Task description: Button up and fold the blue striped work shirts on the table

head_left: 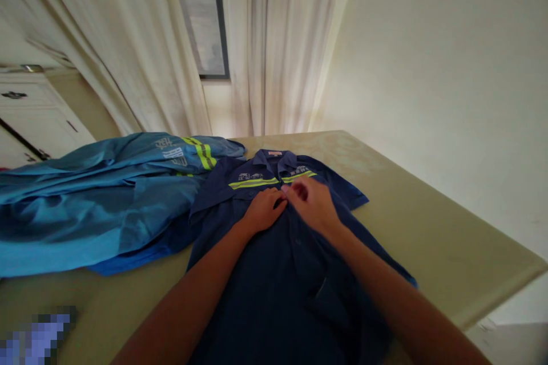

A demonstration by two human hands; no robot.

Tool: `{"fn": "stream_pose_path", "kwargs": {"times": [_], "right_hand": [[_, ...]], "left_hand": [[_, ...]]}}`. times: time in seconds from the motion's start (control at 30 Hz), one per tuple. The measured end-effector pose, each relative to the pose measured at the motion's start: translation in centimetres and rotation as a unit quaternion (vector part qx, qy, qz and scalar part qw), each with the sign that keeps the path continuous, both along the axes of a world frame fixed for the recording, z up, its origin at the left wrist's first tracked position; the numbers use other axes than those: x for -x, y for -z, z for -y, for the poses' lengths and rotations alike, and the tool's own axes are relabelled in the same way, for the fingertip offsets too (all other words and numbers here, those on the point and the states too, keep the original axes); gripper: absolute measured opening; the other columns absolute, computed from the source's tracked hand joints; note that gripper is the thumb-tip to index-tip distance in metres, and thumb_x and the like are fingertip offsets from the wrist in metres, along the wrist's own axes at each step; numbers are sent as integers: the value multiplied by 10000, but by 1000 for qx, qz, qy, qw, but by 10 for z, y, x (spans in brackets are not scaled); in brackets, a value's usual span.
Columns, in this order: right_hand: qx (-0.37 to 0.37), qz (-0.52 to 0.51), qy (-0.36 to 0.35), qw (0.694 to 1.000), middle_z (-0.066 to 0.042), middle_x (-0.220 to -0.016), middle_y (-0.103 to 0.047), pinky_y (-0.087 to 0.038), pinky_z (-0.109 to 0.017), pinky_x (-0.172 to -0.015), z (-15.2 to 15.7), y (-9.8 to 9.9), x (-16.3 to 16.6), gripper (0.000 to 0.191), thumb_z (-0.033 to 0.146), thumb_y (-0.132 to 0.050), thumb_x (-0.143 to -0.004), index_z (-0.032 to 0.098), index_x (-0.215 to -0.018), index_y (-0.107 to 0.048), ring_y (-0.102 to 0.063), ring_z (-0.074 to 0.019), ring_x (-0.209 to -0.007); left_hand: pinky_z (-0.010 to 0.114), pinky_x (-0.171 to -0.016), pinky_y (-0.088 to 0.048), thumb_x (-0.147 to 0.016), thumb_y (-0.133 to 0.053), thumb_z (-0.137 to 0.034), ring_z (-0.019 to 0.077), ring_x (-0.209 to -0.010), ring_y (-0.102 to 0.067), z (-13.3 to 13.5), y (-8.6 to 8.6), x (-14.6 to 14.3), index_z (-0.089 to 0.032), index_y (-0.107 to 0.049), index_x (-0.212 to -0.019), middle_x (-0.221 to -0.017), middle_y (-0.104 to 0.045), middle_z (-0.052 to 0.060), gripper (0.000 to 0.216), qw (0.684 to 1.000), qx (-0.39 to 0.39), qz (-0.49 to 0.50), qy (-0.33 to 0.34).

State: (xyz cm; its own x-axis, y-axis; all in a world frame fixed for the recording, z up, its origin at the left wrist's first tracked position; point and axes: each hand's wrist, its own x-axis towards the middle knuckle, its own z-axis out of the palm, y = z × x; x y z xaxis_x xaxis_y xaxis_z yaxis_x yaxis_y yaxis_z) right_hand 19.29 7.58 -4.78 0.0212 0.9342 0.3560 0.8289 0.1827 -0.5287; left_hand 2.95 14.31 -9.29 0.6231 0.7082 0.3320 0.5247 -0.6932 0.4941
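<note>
A dark navy short-sleeved work shirt (269, 285) lies front side up, its collar pointing away from me. A yellow-green reflective stripe and pale printing cross its chest. Just below that stripe, my left hand (264, 209) rests on the front opening, thumb and fingers pinched on the cloth at its edge. Close beside it, my right hand (315, 202) is curled with thumb and fingertips together at the same opening. The fingers hide whatever button or edge lies between them. Lower down the front, a small button (298, 242) shows.
Lighter blue work clothes (98, 205) with reflective stripes are heaped to the left, touching the shirt's sleeve. The pale tabletop (436, 234) has its edge at the right, near a white wall. Curtains (286, 40), a window and a white cabinet (38, 108) stand behind.
</note>
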Motion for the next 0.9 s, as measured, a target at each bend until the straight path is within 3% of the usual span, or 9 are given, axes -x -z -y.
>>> {"fn": "stream_pose_path", "kwargs": {"times": [0.1, 0.27, 0.37, 0.57, 0.7, 0.9], "right_hand": [[34, 3, 19, 999, -6, -809, -680, -434, -266, -695, -3, 14, 2, 249, 437, -671, -948, 198, -887, -636, -622, -152, -737], [58, 3, 7, 998, -22, -918, -727, -405, -265, -737, -1, 36, 0, 134, 324, -695, -913, 214, -973, -647, -663, -178, -828], [77, -1, 8, 997, -27, -881, -740, -388, -254, -705, -2, 34, -3, 39, 243, -684, -892, 211, -914, -689, -659, -170, -779], [111, -48, -1, 993, -12, -807, -759, -405, -236, -681, -5, 25, -8, 118, 187, -637, -882, 213, -868, -752, -685, -160, -745], [117, 25, 49, 992, -42, -866, -776, -402, -261, -709, -3, 23, -3, 104, 219, -653, -880, 215, -895, -756, -702, -194, -812], [143, 98, 87, 981, -81, -937, -769, -373, -281, -689, -1, 23, 5, 138, 265, -623, -903, 223, -954, -745, -696, -218, -835]], "left_hand": [[351, -850, -471, -950, -503, -154, 223, -929, -639, -3, 2, 1, -216, -703, -987, -973, -717, 47, 213, 1000, 21, 5, 7], [348, -873, -472, -997, -450, -192, 215, -942, -649, -5, 3, 1, -235, -700, -995, -984, -730, 31, 254, 999, 43, 16, 10], [351, -902, -470, -1023, -424, -245, 212, -967, -653, -5, 1, 0, -238, -692, -1008, -1016, -736, 30, 268, 997, 68, 27, 5], [347, -809, -454, -932, -558, -270, 214, -877, -627, -2, -1, -2, -232, -681, -947, -903, -704, 31, 130, 998, 52, 27, -7], [337, -774, -441, -842, -617, -222, 210, -839, -605, -2, 2, -1, -215, -655, -870, -856, -676, 25, 47, 999, 44, 26, -7], [324, -765, -442, -848, -590, -190, 204, -859, -614, -1, -2, 1, -216, -670, -858, -882, -696, 27, 84, 997, 70, 43, 0]]}}
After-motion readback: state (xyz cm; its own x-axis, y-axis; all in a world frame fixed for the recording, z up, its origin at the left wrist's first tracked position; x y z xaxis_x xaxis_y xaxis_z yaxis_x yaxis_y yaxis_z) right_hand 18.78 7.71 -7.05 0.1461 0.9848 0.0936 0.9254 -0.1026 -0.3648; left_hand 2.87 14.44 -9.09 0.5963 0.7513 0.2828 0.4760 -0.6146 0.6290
